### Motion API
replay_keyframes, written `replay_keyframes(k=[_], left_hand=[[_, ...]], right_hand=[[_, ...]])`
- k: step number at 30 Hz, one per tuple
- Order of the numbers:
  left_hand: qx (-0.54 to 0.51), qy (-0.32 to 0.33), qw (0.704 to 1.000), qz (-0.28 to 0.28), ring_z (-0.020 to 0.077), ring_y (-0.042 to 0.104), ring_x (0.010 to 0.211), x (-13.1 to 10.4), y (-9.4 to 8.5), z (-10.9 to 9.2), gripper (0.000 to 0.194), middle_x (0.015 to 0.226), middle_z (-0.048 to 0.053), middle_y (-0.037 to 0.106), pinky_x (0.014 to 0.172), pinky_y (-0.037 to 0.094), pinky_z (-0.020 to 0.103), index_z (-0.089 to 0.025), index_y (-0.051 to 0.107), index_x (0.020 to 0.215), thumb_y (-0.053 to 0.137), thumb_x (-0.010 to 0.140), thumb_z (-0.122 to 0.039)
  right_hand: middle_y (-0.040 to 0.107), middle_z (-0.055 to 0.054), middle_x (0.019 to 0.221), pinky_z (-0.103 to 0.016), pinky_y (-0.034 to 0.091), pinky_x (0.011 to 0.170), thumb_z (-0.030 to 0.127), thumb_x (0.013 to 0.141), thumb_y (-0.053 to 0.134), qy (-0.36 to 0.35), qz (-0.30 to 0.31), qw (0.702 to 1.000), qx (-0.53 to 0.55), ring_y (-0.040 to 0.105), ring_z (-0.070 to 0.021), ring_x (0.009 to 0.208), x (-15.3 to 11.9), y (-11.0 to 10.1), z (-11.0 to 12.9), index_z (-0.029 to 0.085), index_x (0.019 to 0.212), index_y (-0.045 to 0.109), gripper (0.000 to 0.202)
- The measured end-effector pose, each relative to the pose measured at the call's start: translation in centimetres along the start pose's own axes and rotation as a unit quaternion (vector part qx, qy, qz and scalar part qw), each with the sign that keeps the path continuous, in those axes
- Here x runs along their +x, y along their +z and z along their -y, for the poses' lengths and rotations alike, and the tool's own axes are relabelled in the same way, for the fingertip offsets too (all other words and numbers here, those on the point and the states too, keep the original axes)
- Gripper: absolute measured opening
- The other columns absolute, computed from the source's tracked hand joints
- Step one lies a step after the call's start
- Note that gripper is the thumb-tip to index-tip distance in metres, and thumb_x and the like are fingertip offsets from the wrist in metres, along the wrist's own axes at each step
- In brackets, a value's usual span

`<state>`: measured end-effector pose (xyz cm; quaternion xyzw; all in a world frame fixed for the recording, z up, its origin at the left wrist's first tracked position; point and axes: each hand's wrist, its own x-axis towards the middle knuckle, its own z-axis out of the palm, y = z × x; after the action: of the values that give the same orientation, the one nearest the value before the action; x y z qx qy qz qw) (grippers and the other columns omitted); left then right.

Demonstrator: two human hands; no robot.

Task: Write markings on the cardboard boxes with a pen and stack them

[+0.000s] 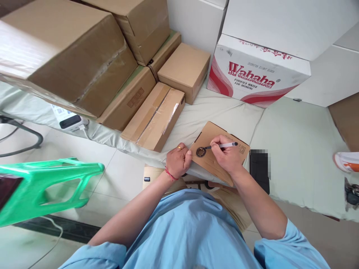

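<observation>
Blue shirt occupies the foreground. Right hand: fingers closed around a pen, tip beside a dark ring on the cardboard. Left hand: grips the cardboard's left corner. Cardboard rests on pale cloth, front edge overhanging. Water carton stands beyond.

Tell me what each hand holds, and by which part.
The right hand grips a pen near its writing tip; the left hand holds the brown cardboard by its left corner.
</observation>
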<state>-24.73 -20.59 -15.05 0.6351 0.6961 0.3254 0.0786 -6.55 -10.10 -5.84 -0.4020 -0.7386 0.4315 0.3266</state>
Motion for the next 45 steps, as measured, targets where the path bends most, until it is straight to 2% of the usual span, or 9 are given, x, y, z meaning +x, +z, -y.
replay_keyframes(k=[8,16,22,28,33,36,45], left_hand=[[0.005,-0.006,1.0,0.008,0.0191,0.054,0.066,-0.04,-0.11,-0.02,0.046,0.074,0.005,0.054,0.065,0.041,0.034,-0.026,0.04,0.068,0.026,0.11,-0.038],[0.005,-0.011,1.0,0.012,0.0193,0.054,0.066,-0.01,-0.1,-0.04,0.047,0.075,0.005,0.055,0.065,0.041,0.034,-0.026,0.042,0.068,0.026,0.11,-0.04],[0.006,-0.013,1.0,0.011,0.0196,0.054,0.067,-0.02,-0.01,-0.01,0.047,0.074,0.006,0.056,0.065,0.042,0.034,-0.025,0.044,0.067,0.029,0.11,-0.039],[0.006,-0.009,1.0,0.003,0.02,0.054,0.067,-0.07,0.02,0.03,0.048,0.076,0.006,0.057,0.065,0.041,0.034,-0.025,0.046,0.068,0.028,0.11,-0.038],[0.005,-0.008,1.0,0.002,0.0197,0.054,0.067,-0.09,0.08,0.11,0.048,0.075,0.006,0.056,0.065,0.041,0.034,-0.025,0.046,0.068,0.028,0.11,-0.039],[0.004,-0.01,1.0,0.005,0.0197,0.054,0.067,-0.1,0.11,0.13,0.047,0.076,0.006,0.056,0.065,0.041,0.034,-0.025,0.047,0.068,0.03,0.11,-0.038],[0.005,-0.012,1.0,0.014,0.0194,0.054,0.067,-0.07,0.02,0.15,0.046,0.076,0.006,0.057,0.065,0.042,0.034,-0.025,0.048,0.068,0.032,0.109,-0.039]], right_hand=[[0.058,0.003,0.062,-0.029,0.039,0.059,0.023,0.084,0.056,-0.01,-0.005,1.0,-0.02,0.049,-0.0142,0.058,0.07,-0.04,-0.03,0.026,0.069,0.056,0.015],[0.053,0.003,0.058,-0.03,0.035,0.057,0.023,0.083,0.056,-0.012,0.017,1.0,-0.02,0.045,-0.0145,0.056,-0.01,-0.29,0.28,0.026,0.066,0.052,0.018],[0.054,0.003,0.059,-0.029,0.037,0.057,0.024,0.083,0.056,-0.012,0.046,0.999,-0.014,0.046,-0.0149,0.058,-0.02,-0.36,0.23,0.026,0.067,0.054,0.016],[0.051,0.005,0.059,-0.028,0.034,0.055,0.023,0.086,0.057,-0.017,0.093,0.995,0.022,0.043,-0.0126,0.054,-0.11,-0.49,0.23,0.025,0.069,0.056,0.017],[0.057,0.005,0.064,-0.027,0.037,0.058,0.028,0.095,0.058,-0.019,0.12,0.992,0.031,0.047,-0.0122,0.057,-0.18,-0.55,0.15,0.024,0.08,0.064,0.017],[0.061,0.004,0.067,-0.027,0.04,0.059,0.03,0.096,0.059,-0.014,0.13,0.991,0.021,0.05,-0.0122,0.058,-0.21,-0.51,-0.05,0.024,0.082,0.065,0.016],[0.065,0.002,0.068,-0.028,0.041,0.061,0.032,0.098,0.06,-0.006,0.101,0.995,-0.004,0.054,-0.0137,0.06,-0.15,-0.36,-0.01,0.025,0.084,0.068,0.018]])
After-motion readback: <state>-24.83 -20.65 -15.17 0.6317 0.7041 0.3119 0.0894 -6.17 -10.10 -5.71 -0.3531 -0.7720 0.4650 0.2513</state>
